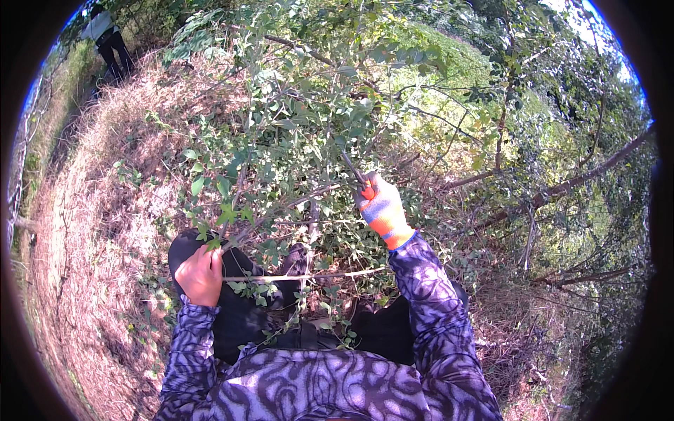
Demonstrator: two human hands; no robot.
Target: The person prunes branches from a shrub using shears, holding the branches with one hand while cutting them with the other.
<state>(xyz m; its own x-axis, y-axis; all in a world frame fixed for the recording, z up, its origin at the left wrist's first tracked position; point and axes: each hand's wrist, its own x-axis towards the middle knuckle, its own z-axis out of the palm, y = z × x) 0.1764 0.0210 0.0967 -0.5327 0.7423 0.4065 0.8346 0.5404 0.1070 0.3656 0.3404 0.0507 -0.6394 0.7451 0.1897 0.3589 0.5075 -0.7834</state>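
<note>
My left hand [200, 274], bare, is closed around a thin leafy branch [247, 230] beside my bent knee. A pale cut-looking stick [310, 276] also runs from that hand to the right, across the front of my legs. My right hand [383, 209] wears an orange and grey knit work glove. In its grip is a hand tool [352, 166] with a narrow dark metal end and an orange part at the fist. The tool points up and left into the leaves; foliage and the glove hide its full shape. Green lobed leaves [227, 214] hang just above my left hand.
Dense leafy shrubs [316, 116] rise before me. A thick bare branch [568, 185] slants across the right side. Dry grass [89, 210] covers the ground to the left. At the far upper left stands another person [108, 39]. A dark shoe [295, 259] shows among low vines.
</note>
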